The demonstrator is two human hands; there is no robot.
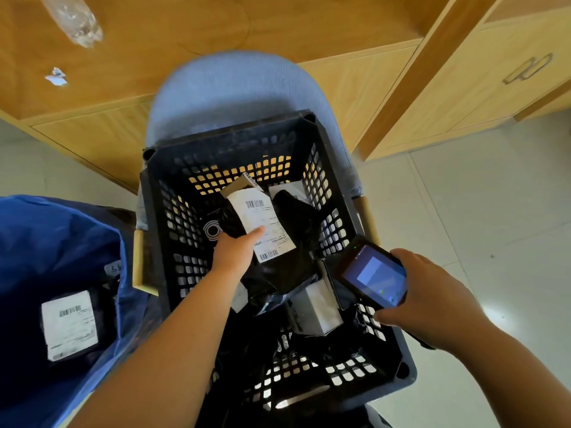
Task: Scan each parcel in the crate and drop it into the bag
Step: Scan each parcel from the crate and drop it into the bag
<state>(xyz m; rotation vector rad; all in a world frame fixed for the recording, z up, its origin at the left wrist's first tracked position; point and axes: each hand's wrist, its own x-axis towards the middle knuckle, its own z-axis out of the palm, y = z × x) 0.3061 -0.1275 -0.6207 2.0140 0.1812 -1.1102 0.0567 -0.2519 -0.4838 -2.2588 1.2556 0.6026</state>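
I read the blue bag point(37, 236) at 9 o'clock in the view, mouth open, with a labelled parcel point(69, 324) lying inside. The black crate point(336, 168) sits at centre on a blue-grey chair point(234, 88). Inside the crate, toward 12 o'clock, the left hand point(234, 251) grips a black parcel point(272, 217), thumb on its white barcode label. At 3 o'clock of that hand, the right hand point(432, 295) holds the scanner point(374, 276), screen lit, over the crate's rim.
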